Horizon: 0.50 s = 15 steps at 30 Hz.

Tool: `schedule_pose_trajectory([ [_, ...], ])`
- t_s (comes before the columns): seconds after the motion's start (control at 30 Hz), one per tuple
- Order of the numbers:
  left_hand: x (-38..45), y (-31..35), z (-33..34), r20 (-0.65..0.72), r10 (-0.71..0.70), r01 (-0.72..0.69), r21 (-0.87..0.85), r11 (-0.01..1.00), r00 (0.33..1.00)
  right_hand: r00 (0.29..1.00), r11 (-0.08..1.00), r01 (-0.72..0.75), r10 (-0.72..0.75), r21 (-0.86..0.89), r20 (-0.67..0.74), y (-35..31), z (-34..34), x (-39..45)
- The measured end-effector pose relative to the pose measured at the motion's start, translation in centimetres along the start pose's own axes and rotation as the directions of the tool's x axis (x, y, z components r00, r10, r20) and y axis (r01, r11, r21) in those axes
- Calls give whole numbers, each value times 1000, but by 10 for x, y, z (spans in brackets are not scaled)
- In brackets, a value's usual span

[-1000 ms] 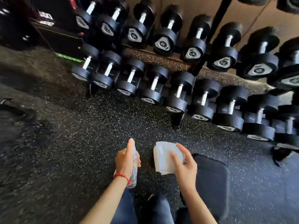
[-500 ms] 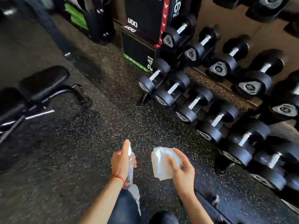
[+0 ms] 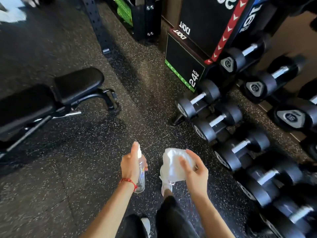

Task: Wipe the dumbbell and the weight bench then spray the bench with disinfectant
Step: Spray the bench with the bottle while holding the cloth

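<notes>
My left hand grips a small clear spray bottle, index finger resting on its white nozzle. My right hand holds a crumpled white cloth right beside the bottle. The black padded weight bench stands to the left on the speckled rubber floor, well away from both hands. Black dumbbells with chrome handles line a rack on the right.
Stacked black plyo boxes with green and red trim stand ahead near the rack. A black perforated upright rises at the upper left. My legs and a white shoe are below the hands. Open floor lies between me and the bench.
The view has swung left: the dumbbell rack slid to the right and the bench has come into sight and grown closer. Both hands keep their hold on bottle and cloth.
</notes>
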<state>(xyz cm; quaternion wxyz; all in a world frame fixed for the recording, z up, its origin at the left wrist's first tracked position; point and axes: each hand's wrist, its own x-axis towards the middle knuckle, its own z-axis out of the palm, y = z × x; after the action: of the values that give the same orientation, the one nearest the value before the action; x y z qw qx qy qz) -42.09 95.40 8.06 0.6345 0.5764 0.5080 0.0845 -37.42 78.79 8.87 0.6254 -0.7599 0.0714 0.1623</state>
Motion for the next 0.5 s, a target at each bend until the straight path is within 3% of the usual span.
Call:
schedule_pose_trajectory([
  [0.23, 76, 79, 52, -90, 33, -40, -76, 996, 995, 992, 996, 83, -80, -28, 100, -64, 24, 128],
  [0.5, 164, 151, 74, -132, 35, -55, -150, 987, 991, 986, 997, 68, -63, -24, 157, -115, 82, 228],
])
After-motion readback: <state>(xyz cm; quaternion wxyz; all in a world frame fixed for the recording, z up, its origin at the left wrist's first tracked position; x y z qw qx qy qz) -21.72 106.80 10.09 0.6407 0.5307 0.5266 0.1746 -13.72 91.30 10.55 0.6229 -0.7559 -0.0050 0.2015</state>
